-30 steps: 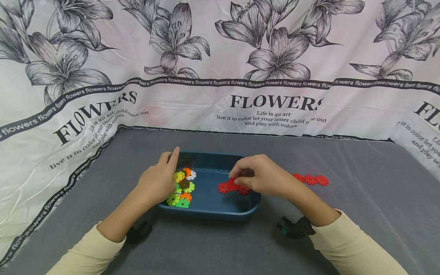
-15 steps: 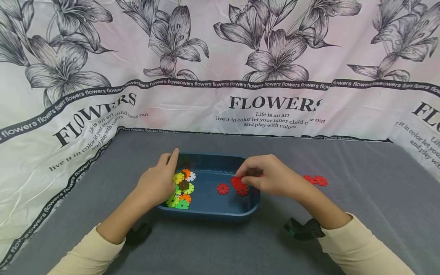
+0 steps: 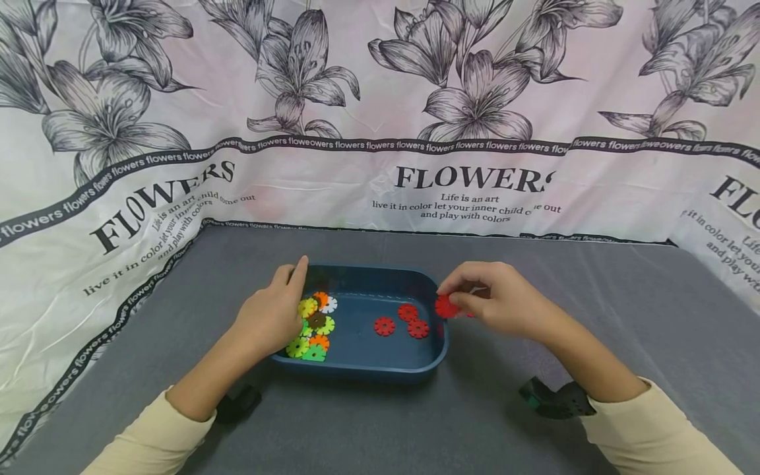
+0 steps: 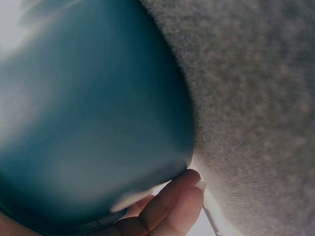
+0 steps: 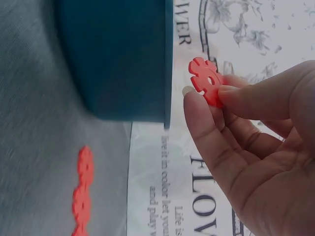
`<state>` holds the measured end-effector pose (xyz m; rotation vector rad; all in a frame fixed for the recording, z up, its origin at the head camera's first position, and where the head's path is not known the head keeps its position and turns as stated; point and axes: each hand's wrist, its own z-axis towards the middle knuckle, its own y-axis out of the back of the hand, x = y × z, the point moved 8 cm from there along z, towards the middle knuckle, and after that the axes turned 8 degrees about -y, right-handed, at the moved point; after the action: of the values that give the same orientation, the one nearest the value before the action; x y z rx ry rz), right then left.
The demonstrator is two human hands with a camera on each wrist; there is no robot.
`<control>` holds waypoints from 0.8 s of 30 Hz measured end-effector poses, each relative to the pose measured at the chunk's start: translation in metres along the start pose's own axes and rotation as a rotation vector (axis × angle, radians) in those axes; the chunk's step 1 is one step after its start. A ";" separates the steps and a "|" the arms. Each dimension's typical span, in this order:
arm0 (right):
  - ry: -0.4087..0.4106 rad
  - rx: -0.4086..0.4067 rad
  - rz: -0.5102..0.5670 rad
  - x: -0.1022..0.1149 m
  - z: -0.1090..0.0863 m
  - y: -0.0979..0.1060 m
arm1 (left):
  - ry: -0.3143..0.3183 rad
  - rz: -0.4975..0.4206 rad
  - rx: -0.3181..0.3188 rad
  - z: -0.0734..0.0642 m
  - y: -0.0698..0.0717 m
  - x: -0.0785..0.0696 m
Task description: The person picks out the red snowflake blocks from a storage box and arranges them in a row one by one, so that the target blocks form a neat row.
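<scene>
The right hand [image 3: 505,300] pinched a red disc [image 3: 445,306] just above the right rim of the tray [image 3: 356,375]; the left hand [image 3: 268,318] gripped the opposite end. Its long axis ran between them, three other discs [image 3: 418,329] inside, nearer the right.

Your right hand [image 3: 508,298], pinching a notched red disc [image 3: 446,306], now stands farther right, beside the blue tray's [image 3: 368,280] rim.

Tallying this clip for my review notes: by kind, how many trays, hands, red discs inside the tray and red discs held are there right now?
Tray: 1
Hands, left hand and right hand: 2
Red discs inside the tray: 3
Red disc pinched in the right hand: 1
Total: 7
</scene>
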<state>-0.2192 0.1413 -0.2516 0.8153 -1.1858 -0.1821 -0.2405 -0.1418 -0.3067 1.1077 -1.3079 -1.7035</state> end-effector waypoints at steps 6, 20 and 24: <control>-0.043 -0.021 0.003 -0.016 -0.010 0.011 | 0.005 -0.003 -0.001 0.000 -0.001 0.000; -0.092 -0.067 -0.016 -0.044 -0.029 0.031 | 0.005 -0.005 0.008 -0.001 0.001 -0.001; -0.147 -0.073 -0.028 -0.053 -0.033 0.039 | 0.003 -0.004 0.005 0.000 0.000 -0.001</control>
<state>-0.2222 0.2125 -0.2707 0.7647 -1.2986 -0.3115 -0.2398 -0.1408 -0.3061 1.1165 -1.3096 -1.7019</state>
